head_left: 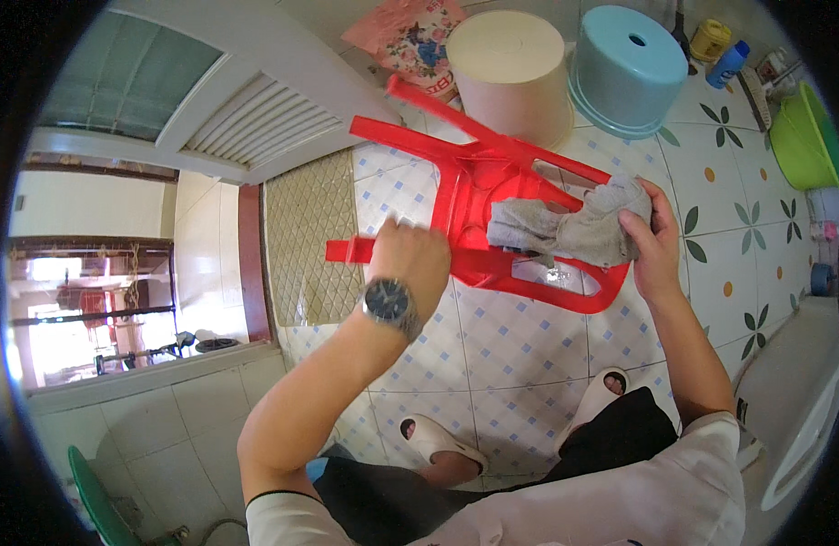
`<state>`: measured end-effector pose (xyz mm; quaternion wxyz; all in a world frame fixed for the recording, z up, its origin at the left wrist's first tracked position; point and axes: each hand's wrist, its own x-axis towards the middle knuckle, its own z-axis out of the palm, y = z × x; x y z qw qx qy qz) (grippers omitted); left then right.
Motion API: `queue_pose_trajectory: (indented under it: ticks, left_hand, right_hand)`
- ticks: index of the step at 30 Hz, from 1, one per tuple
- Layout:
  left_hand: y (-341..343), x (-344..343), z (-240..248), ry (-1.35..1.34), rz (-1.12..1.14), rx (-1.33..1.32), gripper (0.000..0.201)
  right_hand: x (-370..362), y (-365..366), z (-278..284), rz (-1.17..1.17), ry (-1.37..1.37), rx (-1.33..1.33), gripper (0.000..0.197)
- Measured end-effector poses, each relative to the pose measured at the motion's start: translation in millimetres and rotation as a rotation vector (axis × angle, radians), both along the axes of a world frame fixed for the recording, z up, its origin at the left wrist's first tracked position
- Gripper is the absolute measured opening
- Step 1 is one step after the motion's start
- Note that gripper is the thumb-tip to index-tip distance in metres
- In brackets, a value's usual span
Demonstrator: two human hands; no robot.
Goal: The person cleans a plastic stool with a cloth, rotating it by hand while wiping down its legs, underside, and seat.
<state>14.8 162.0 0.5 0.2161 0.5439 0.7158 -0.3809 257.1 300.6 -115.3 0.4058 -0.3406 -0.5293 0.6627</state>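
My left hand (412,259) clamps the red stool's (492,196) leg, right fingers (640,238) bunch the grey rag (574,227); I reckon hard wiping could twist it loose.

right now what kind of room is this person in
Likely a home washroom or laundry corner: patterned tiled floor, upturned plastic buckets and a green basin. The hands hold a red plastic stool and a grey rag.

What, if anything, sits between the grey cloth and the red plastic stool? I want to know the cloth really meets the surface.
Nothing visible does. The right hand presses the crumpled grey cloth straight onto the red plastic stool, which the left hand grips by a leg.
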Motion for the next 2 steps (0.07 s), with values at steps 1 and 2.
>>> queue_pose_trajectory:
  ticks: [1,2]
  left_hand:
    - [-8.0,5.3,0.3,-0.032,0.100,-0.009,0.037]
    - [-6.0,5.8,-2.9,-0.037,0.093,-0.017,0.037]
  right_hand:
    - [7.0,-2.8,4.7,-0.005,-0.023,0.014,0.044]
    - [14.3,-2.8,9.2,0.033,0.029,-0.029,0.047]
